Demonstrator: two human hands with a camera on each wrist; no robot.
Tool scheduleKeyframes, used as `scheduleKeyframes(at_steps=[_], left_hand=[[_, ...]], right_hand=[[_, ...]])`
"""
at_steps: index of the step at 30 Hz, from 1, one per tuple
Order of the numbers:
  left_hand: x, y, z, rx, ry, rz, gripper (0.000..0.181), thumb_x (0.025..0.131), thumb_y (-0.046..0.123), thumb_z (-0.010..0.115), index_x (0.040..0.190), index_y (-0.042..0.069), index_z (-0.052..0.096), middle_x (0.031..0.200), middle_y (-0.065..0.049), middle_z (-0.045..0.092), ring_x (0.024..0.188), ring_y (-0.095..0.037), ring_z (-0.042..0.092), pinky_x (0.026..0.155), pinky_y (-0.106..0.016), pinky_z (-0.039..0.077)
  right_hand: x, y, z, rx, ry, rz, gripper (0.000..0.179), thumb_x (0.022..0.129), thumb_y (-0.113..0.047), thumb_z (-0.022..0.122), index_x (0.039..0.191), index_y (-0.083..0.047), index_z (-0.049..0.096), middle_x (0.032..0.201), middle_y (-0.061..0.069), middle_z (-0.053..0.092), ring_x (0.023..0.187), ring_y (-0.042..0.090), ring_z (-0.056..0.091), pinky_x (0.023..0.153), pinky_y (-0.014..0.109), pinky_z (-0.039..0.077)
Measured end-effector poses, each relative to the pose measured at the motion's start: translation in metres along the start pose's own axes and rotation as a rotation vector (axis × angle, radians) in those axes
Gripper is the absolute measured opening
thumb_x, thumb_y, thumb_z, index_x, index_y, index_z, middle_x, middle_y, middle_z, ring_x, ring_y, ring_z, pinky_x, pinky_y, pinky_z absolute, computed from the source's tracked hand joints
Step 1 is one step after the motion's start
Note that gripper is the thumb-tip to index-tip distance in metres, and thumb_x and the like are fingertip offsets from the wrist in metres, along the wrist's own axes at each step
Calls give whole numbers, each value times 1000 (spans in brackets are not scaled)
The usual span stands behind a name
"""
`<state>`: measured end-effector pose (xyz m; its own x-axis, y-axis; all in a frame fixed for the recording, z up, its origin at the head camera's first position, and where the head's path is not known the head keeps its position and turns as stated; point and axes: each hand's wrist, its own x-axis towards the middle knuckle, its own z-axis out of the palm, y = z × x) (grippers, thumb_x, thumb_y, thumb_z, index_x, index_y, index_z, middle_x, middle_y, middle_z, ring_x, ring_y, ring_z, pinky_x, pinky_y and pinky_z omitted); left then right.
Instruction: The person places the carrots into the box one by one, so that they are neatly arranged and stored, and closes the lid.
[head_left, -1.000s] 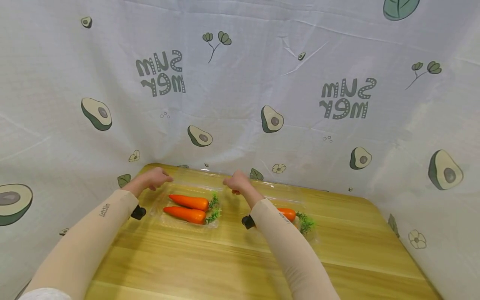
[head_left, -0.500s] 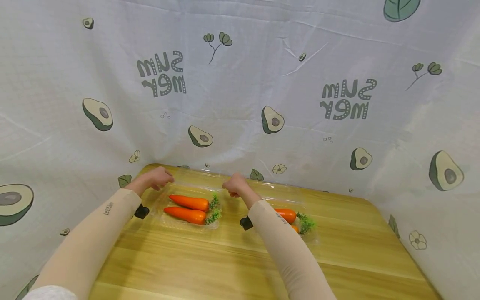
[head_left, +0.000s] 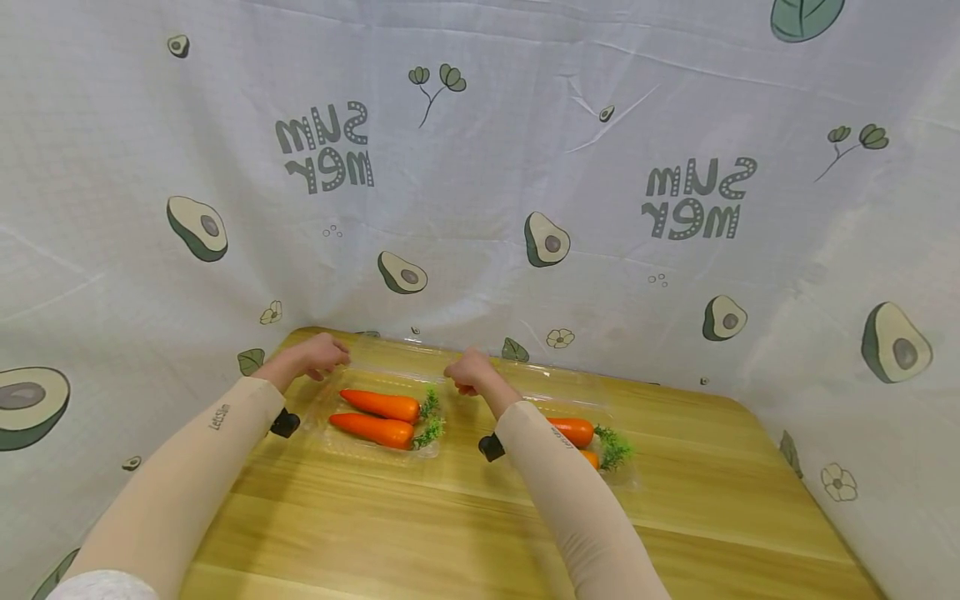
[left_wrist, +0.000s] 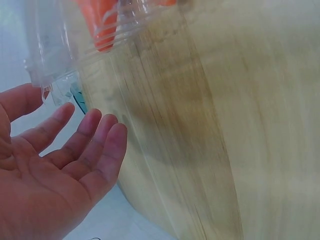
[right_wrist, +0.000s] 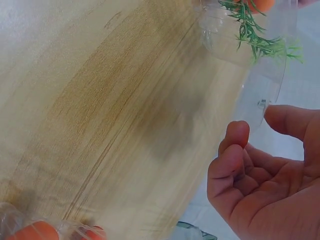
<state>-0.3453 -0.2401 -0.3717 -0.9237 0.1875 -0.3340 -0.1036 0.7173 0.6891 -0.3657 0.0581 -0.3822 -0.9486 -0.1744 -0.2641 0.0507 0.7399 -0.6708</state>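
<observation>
Two orange carrots (head_left: 380,405) with leafy green tops lie side by side in a clear plastic clamshell box (head_left: 352,450), whose lid (head_left: 397,358) is folded back toward the curtain. My left hand (head_left: 322,354) is at the box's back left corner; in the left wrist view its thumb and forefinger meet a plastic tab, while the other fingers stay loose. Across from it, my right hand (head_left: 472,372) is at the back right corner. The right wrist view shows its thumb on the plastic edge and its fingers curled.
To the right, partly behind my right forearm, stands a second clamshell box (head_left: 626,481) holding carrots (head_left: 573,431), its lid (head_left: 558,383) also laid back. Both boxes are on a wooden table (head_left: 420,533). A white printed curtain (head_left: 480,192) hangs along the table's back.
My left hand has shifted slightly right and my right forearm slightly left. Both hands remain at the same corners, and the carrots lie as before.
</observation>
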Motion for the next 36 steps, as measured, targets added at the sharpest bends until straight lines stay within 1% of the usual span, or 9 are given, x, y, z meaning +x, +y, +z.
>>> scheduleKeyframes(at_steps=[3, 6, 8, 10, 13, 15, 17, 26, 36], left_hand=[[1, 1, 1, 1, 2, 4, 53, 104, 16, 46, 149, -11, 38, 83, -3, 42, 68, -16, 36, 76, -37, 46], [1, 1, 2, 5, 9, 6, 52, 104, 16, 47, 149, -11, 38, 82, -3, 44, 68, -16, 37, 76, -38, 48], [2, 1, 2, 10, 16, 9, 52, 104, 16, 48, 148, -11, 39, 91, -9, 52, 75, -19, 43, 79, -39, 50], [1, 1, 1, 18, 18, 18, 53, 103, 16, 48, 148, -11, 40, 112, -19, 58, 87, -25, 51, 83, -41, 52], [0, 0, -2, 35, 24, 28, 53, 103, 16, 49, 148, -11, 39, 140, -30, 51, 113, -38, 56, 87, -44, 54], [-2, -1, -5, 45, 26, 32, 53, 103, 15, 49, 148, -12, 38, 148, -32, 44, 125, -44, 52, 89, -46, 54], [-3, -1, -6, 46, 31, 29, 54, 103, 14, 49, 148, -12, 38, 149, -33, 42, 130, -47, 49, 91, -47, 54], [-4, 2, -3, 25, 34, 37, 56, 102, 15, 51, 149, -12, 37, 151, -32, 39, 131, -48, 48, 98, -52, 51], [-1, 2, -6, 19, 27, 47, 56, 102, 15, 51, 149, -11, 37, 149, -32, 41, 129, -48, 49, 96, -51, 52]], right_hand=[[0, 1, 0, 8, -1, -7, 47, 98, -14, 59, 54, -15, 41, 49, -1, 35, 45, 16, 38, 46, 28, 33], [0, 1, 0, 5, 3, -11, 46, 98, -13, 58, 55, -15, 41, 50, -1, 35, 46, 16, 38, 44, 27, 32], [-1, 1, 0, 3, 10, -5, 45, 98, -12, 58, 56, -14, 41, 51, 0, 35, 46, 17, 38, 44, 27, 31], [-2, 0, 1, 1, 18, 5, 45, 98, -12, 59, 56, -14, 42, 51, 0, 35, 46, 17, 37, 44, 27, 30], [-3, -3, 1, 7, 21, 10, 46, 97, -11, 59, 56, -15, 40, 51, -1, 34, 46, 16, 36, 45, 28, 30], [-4, -5, 2, 16, 17, 0, 47, 96, -10, 59, 55, -16, 39, 50, -1, 33, 45, 16, 35, 46, 29, 29], [-4, -8, 3, 17, 12, -14, 47, 96, -9, 58, 54, -16, 38, 50, -1, 32, 44, 16, 34, 45, 29, 29], [-5, -6, 1, -52, 25, -15, 45, 96, -8, 57, 57, -16, 37, 50, 1, 33, 41, 15, 30, 43, 30, 29], [-9, -9, -3, -115, 48, -26, 47, 96, -12, 58, 53, -16, 40, 49, 3, 43, 41, 15, 36, 44, 29, 33]])
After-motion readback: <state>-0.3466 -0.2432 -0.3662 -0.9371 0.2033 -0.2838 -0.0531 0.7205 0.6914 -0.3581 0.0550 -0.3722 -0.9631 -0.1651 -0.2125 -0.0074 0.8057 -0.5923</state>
